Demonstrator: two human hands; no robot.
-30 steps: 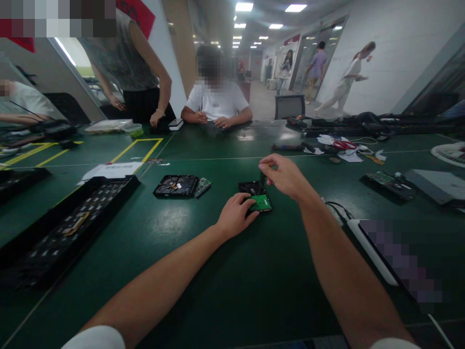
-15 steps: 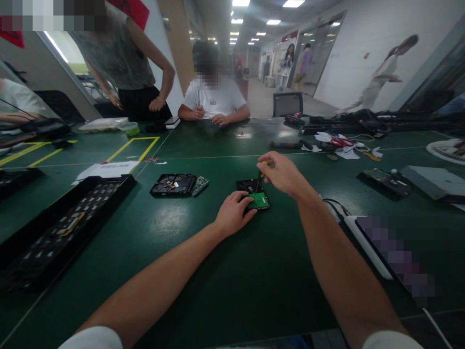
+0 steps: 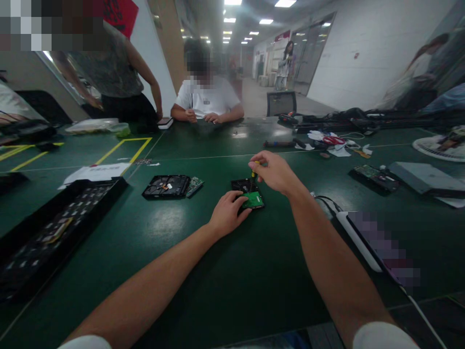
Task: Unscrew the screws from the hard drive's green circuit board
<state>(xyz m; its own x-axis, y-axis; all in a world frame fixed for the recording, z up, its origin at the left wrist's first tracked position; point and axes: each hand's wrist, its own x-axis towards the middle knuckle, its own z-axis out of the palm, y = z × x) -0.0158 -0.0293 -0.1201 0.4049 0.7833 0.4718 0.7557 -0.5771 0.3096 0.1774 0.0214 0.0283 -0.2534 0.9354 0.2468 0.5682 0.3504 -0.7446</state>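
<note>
A hard drive [image 3: 256, 200] lies flat on the green table, with a green circuit board on its near half and a black casing on its far half. My left hand [image 3: 228, 212] grips it from the left, fingers over the board and thumb along the near edge. Above it, my right hand [image 3: 274, 172] pinches the yellow-and-black handle of a screwdriver [image 3: 253, 170]. The screwdriver stands nearly upright, its shaft pointing down at the drive; whether the tip sits in a screw is too small to tell.
To the left are another black hard drive [image 3: 166, 186], a loose circuit board [image 3: 195, 186] and a long black tray [image 3: 54, 232]. A drive with a board [image 3: 374, 178], a grey box [image 3: 428, 177] and a tablet-like device [image 3: 363, 242] lie right. A person [image 3: 207, 99] sits opposite.
The screwdriver handle shows more between my right fingers and stands more upright. My left hand stays on the hard drive. The view has shifted slightly; a walking person at the back moved right.
</note>
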